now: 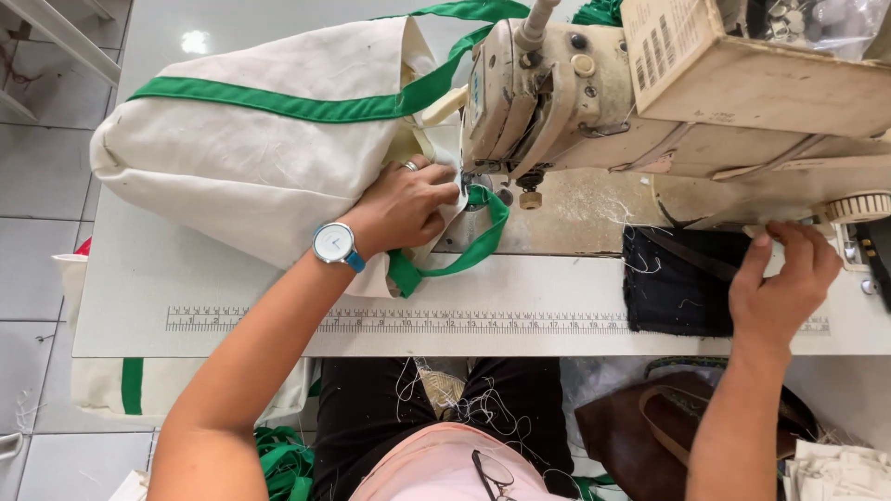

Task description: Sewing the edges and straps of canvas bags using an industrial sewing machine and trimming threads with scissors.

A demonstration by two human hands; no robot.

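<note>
Left hand (408,206) presses the cream bag (269,139) flat, fingers loose (needle hidden); right hand (780,278) seemingly curls around the handwheel (858,206), grasp unclear.

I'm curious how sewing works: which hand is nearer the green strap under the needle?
Left. The left hand presses the cloth right beside the green strap; the right hand is far off by the handwheel.

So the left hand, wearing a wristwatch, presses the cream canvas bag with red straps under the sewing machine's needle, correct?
Not quite: the head view shows green straps, not red. The left hand with the wristwatch does press the cream canvas bag at the sewing machine needle.
</note>
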